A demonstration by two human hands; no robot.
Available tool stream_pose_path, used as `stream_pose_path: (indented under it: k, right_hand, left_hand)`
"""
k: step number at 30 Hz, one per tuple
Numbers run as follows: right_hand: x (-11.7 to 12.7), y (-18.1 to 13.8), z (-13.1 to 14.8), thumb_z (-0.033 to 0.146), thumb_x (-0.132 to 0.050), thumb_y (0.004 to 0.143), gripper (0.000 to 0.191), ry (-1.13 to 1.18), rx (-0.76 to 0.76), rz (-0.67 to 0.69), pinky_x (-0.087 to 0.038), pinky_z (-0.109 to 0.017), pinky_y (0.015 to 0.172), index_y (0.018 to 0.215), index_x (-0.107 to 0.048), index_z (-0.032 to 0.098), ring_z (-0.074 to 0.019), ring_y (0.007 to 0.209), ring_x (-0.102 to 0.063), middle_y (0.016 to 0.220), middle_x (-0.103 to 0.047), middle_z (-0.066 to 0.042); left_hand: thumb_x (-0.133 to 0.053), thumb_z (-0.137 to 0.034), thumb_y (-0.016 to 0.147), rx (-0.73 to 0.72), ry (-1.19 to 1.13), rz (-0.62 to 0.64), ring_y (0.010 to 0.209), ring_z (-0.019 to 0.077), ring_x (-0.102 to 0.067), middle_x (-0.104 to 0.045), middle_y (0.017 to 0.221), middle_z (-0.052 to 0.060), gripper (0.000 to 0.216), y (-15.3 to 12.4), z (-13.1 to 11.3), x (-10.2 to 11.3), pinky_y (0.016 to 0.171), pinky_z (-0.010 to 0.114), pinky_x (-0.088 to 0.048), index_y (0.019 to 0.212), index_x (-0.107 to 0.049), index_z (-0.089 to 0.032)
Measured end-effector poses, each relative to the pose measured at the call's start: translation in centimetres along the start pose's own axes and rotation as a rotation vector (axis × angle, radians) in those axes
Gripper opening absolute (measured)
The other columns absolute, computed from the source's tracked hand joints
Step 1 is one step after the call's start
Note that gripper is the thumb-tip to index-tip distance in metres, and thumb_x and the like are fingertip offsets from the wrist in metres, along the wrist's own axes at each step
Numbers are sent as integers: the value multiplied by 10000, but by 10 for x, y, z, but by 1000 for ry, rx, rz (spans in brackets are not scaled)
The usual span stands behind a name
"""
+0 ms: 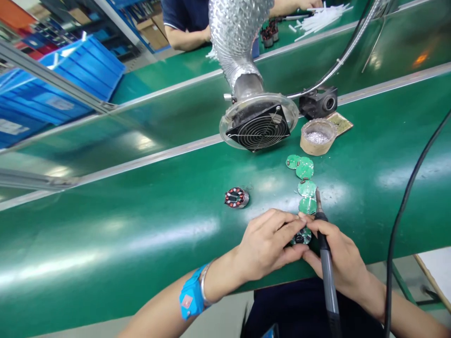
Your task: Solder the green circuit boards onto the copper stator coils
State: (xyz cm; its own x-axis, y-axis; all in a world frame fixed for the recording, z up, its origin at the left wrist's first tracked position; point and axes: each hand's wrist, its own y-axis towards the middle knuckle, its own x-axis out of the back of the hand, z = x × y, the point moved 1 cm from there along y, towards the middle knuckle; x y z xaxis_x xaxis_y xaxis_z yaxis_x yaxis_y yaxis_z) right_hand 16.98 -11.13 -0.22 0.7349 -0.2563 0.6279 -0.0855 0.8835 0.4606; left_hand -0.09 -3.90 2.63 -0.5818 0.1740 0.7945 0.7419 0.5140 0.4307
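A small round assembly (300, 237) with a green board on top sits at the near edge of the green worktop (141, 225), pinched between both hands. The left hand (269, 244) closes its fingers (287, 230) on the assembly's left side. The right hand (340, 256) touches its right side with the fingertips while also gripping a soldering iron (326, 253) (black handle, tip pointing away toward the far side). Just beyond the tip lies a row of round green boards (306, 180), running away from the hands. To the left of that row, apart from it, stands a red and black wound coil part (236, 197). Farther off are a fume fan (259, 124) on a foil duct and, to its right, a brown roll holding silvery bits (318, 136). On the left wrist is a blue strap (192, 295).
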Motion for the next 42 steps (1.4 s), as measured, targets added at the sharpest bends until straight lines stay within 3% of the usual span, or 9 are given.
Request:
stream_pose_path:
  k: [7,11,16,25,28,32,34,38,42]
  right_hand:
    - [-3,-9,2,176,-576,925,433,-2,22,8,-555,-337,968,1331,-437,113,-245,1121,-654,1254,-629,-184]
    - [-7,-11,2,172,-645,890,495,-23,17,-43,-552,-311,968,1339,-442,115,-233,1136,-645,1262,-627,-172]
    - [-7,-8,2,210,-687,873,465,-44,4,-82,-582,-271,900,1278,-479,117,-209,1034,-693,1191,-669,-158]
    - [-6,-10,-1,267,-698,869,399,-111,7,-84,-600,-261,836,1200,-514,140,-209,948,-723,1158,-694,-137]
    - [-6,-9,-1,267,-695,870,390,-115,1,-88,-609,-270,820,1195,-516,147,-213,926,-729,1143,-702,-129]
    - [-6,-8,0,247,-698,863,403,-93,-1,-79,-612,-293,828,1205,-507,149,-226,933,-727,1150,-696,-138]
    - [-6,-9,0,254,-694,866,402,-93,-5,-83,-616,-300,821,1208,-506,154,-229,927,-728,1147,-697,-136]
    - [-6,-11,-1,273,-687,872,402,-113,-18,-85,-620,-309,812,1214,-506,166,-232,924,-730,1152,-699,-128]
    - [-5,-11,0,283,-688,872,383,-130,-20,-83,-624,-292,786,1194,-518,163,-226,894,-736,1145,-706,-123]
  left_hand:
    - [-629,-420,890,105,-63,-20,931,208,-692,-711,1095,111,546,-5,-4,-4,830,334,-580,1327,-449,-147]
    - [-701,-497,800,264,-358,-32,1023,226,-674,-692,1142,113,698,-11,5,-3,893,350,-570,1366,-442,-182]
    - [-655,-308,869,606,-837,77,812,147,-678,-669,1048,109,237,-17,24,-3,718,242,-569,1026,-703,-137]
    - [-652,-306,840,865,-1148,99,528,80,-587,-603,702,9,200,-10,28,-21,527,194,-510,848,-627,-107]
    - [-555,-236,902,685,-919,1,595,106,-643,-665,775,33,142,-13,25,-18,566,222,-559,976,-617,-131]
    - [-468,-60,907,86,-255,-118,912,150,-703,-726,1021,77,270,-20,28,-8,805,255,-583,1078,-650,-164]
    - [-462,-47,909,-72,-78,-128,939,145,-702,-729,1055,73,301,-22,34,-7,817,239,-577,1121,-639,-167]
    - [-441,-97,936,-110,0,-109,864,122,-700,-740,996,46,276,-19,40,-9,773,222,-574,1097,-651,-179]
    - [-459,-124,941,110,-177,-101,779,110,-680,-731,869,41,224,-13,29,-11,732,212,-562,964,-679,-160]
